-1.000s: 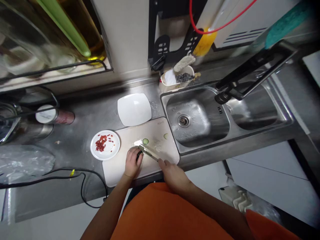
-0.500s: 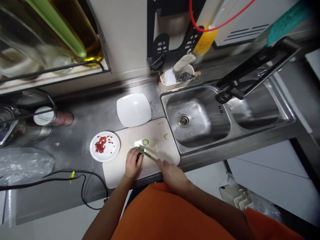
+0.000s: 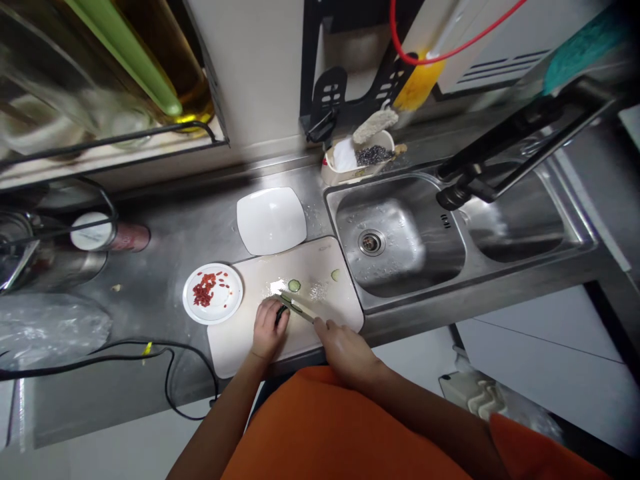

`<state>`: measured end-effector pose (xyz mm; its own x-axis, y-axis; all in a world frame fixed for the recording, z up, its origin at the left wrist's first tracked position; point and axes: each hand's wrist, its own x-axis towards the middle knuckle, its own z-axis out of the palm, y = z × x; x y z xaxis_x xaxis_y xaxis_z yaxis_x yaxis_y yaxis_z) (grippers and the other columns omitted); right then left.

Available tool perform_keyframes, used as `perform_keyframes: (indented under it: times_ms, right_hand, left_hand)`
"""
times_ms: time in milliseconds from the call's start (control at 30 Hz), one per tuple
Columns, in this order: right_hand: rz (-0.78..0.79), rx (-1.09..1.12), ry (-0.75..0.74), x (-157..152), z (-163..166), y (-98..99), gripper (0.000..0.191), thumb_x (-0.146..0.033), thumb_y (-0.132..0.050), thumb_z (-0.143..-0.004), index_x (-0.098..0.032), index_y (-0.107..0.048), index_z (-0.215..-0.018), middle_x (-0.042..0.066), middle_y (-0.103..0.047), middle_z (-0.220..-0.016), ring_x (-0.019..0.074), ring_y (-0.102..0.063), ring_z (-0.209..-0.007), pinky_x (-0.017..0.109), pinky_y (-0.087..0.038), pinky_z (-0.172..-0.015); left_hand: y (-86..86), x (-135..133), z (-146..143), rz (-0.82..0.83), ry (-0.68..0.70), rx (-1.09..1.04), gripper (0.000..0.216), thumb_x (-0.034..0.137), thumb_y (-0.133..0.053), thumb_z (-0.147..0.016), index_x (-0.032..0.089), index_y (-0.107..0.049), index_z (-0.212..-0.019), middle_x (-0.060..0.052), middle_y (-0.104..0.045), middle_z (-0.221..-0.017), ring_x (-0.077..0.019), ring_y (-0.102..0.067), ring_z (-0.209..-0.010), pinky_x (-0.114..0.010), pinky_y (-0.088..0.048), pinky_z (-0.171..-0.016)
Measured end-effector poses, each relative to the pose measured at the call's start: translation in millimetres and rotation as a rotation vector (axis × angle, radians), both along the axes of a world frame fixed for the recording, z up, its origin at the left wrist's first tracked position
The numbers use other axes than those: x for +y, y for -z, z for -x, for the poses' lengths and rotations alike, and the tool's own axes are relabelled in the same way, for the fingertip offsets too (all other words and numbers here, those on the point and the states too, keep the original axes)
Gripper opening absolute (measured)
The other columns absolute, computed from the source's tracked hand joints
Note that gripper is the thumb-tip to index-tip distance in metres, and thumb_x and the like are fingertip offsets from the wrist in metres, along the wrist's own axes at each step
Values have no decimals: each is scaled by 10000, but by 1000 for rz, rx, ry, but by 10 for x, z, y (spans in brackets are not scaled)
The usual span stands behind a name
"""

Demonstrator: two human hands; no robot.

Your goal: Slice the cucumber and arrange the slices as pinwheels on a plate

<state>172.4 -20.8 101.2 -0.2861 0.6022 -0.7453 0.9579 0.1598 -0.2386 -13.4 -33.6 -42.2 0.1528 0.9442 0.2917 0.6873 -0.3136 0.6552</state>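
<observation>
My left hand (image 3: pixel 268 328) is curled over a dark green cucumber (image 3: pixel 279 313) and holds it down on the white cutting board (image 3: pixel 235 340). My right hand (image 3: pixel 345 347) grips the handle of a knife (image 3: pixel 296 307), whose blade lies against the cucumber's end. Two cut cucumber slices rest on the board: one slice (image 3: pixel 295 285) just beyond the blade, another slice (image 3: pixel 335 274) near the board's right edge.
A round white plate with chopped red chilli (image 3: pixel 213 293) sits left of the board, a square white plate (image 3: pixel 271 219) behind it. A double steel sink (image 3: pixel 400 237) with a black tap (image 3: pixel 500 157) lies to the right. A black cable (image 3: pixel 125 347) and plastic bag (image 3: pixel 50 327) lie left.
Both hands have stayed at the cucumber with the knife, shifting only slightly; the view has drifted a little to the right.
</observation>
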Motion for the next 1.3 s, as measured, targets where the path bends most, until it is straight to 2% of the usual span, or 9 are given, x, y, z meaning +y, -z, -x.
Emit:
perform_keyframes:
  times_ms: [167, 500, 900, 1100, 1200, 1300]
  right_hand:
    - [20, 4, -4, 49, 32, 8, 346, -33, -305, -868, -142, -471, -1152, 120, -621, -969, 209, -630, -861, 243, -438, -623]
    - [-36, 18, -1, 60, 90, 168, 308, -58, -274, -898, -147, -475, -1114, 113, -626, -946, 209, -636, -831, 261, -451, -619]
    - [-182, 80, 41, 41, 221, 515, 287, -74, -285, -907, -156, -499, -1081, 79, -627, -914, 168, -617, -778, 248, -420, -618]
    - [-136, 77, 89, 47, 106, 505, 341, -53, -308, -879, -154, -481, -1155, 87, -622, -949, 189, -614, -828, 260, -418, -655]
    - [-121, 39, 158, 65, 32, 455, 377, -39, -310, -864, -160, -468, -1184, 89, -625, -964, 188, -616, -828, 261, -417, -674]
    - [-116, 25, 151, 56, -1, 376, 409, -35, -317, -851, -169, -455, -1212, 94, -624, -974, 197, -620, -830, 266, -419, -675]
  left_hand:
    - [-8, 5, 1, 0, 1, -4, 223, 174, -546, -830, 166, -557, -1052, -109, -622, -1006, -215, -562, -1016, -417, -469, -912]
    - [-41, 25, -1, 4, 27, -9, 222, 156, -538, -833, 165, -548, -1054, -98, -618, -984, -205, -556, -995, -402, -469, -895]
    - [-27, 20, 5, 27, 25, -8, 202, 190, -520, -850, 169, -567, -1045, -92, -629, -976, -201, -571, -991, -400, -472, -900]
    - [-30, 16, 3, 30, 29, -18, 224, 174, -537, -840, 164, -559, -1062, -98, -618, -998, -202, -553, -1013, -404, -463, -916]
    - [-13, 17, 6, 9, 36, -14, 225, 175, -542, -837, 165, -558, -1062, -99, -616, -1004, -205, -550, -1020, -413, -459, -922]
    - [-8, 17, 8, 4, 29, -9, 225, 178, -539, -839, 164, -556, -1063, -102, -612, -1008, -206, -547, -1023, -414, -461, -919]
